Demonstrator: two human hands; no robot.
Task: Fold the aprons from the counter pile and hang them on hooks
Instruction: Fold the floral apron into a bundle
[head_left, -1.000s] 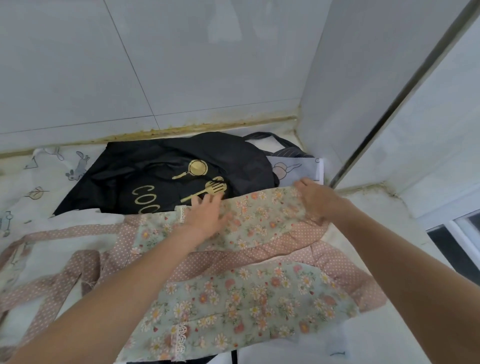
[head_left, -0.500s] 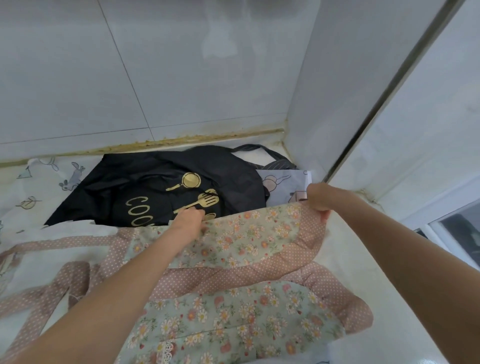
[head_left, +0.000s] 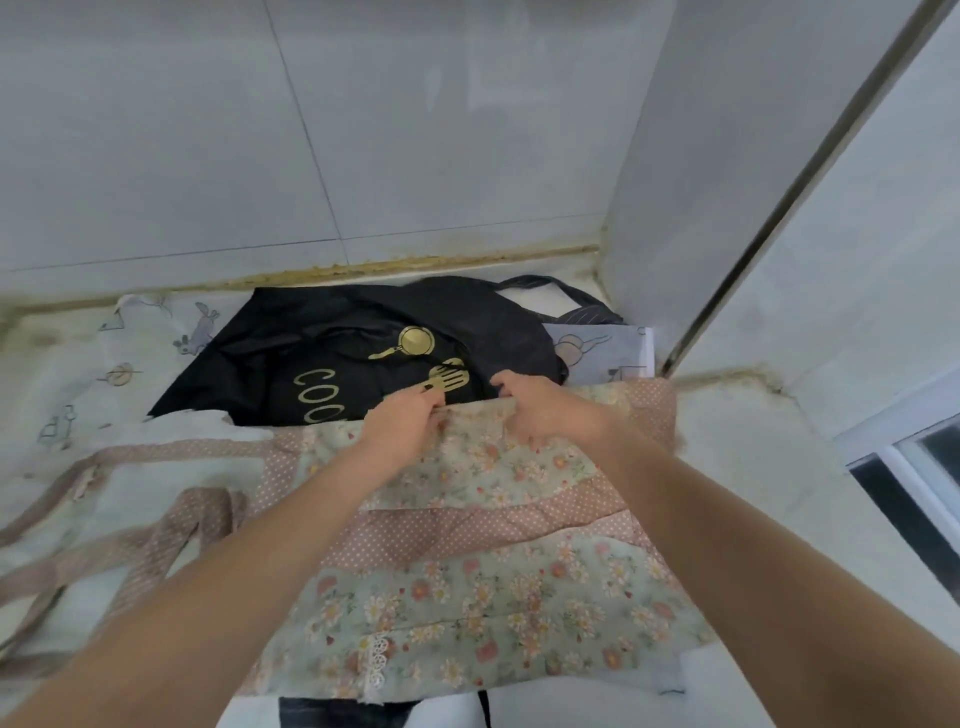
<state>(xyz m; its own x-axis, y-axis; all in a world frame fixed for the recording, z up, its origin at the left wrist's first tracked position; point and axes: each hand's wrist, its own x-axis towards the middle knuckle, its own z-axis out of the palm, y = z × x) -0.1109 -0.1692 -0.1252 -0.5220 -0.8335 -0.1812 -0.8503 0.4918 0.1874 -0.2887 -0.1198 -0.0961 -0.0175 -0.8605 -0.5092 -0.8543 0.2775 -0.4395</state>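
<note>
Both hands hold the far edge of the flowery apron (head_left: 467, 582). The left hand (head_left: 402, 423) and right hand (head_left: 540, 408) sit close together, fingers curled round the cloth. The apron lies on the counter (head_left: 769, 467) and stretches from the hands back toward the person. I count four aprons: flowery, black (head_left: 332, 353), and two pale bunny-print ones. No hooks show.
</note>
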